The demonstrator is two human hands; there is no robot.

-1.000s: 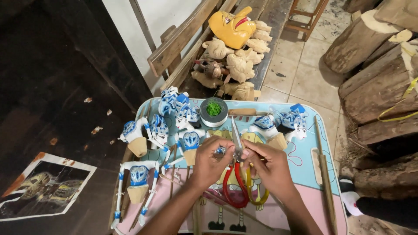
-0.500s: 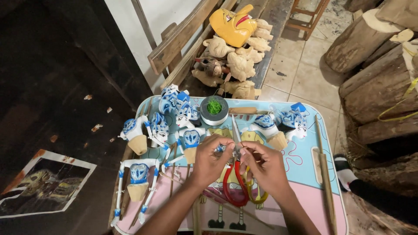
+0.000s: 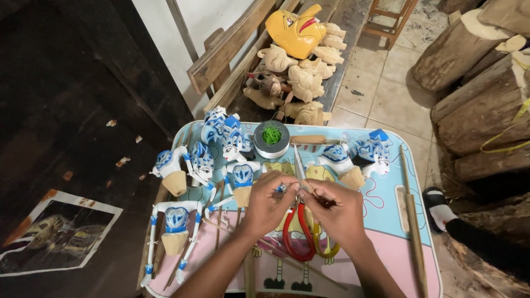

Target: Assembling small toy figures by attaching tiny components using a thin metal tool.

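I pinch a small blue piece (image 3: 281, 189) in my left hand (image 3: 270, 201) and a thin stick (image 3: 316, 193) in my right hand (image 3: 337, 212), close together so the tips meet. They hover over the middle of the table (image 3: 386, 243), above the red-handled pliers (image 3: 298, 232), with the blue puppets (image 3: 221, 138) spread far left within reach.

Both hands meet over the middle of a small light-blue and pink cartoon-print table (image 3: 386, 259). The left hand (image 3: 269, 203) pinches a tiny blue piece (image 3: 281, 189), and the right hand (image 3: 337, 212) pinches a thin stick right beside it. Red-handled pliers (image 3: 298, 232) lie on the table just under the hands. Blue-and-white painted wooden puppets (image 3: 232, 149) crowd the table's far-left side, with a grey roll holding green string (image 3: 271, 138) at its far edge. Unpainted carved wooden figures (image 3: 303, 83) and a yellow carved mask (image 3: 295, 33) sit on a bench beyond the table.
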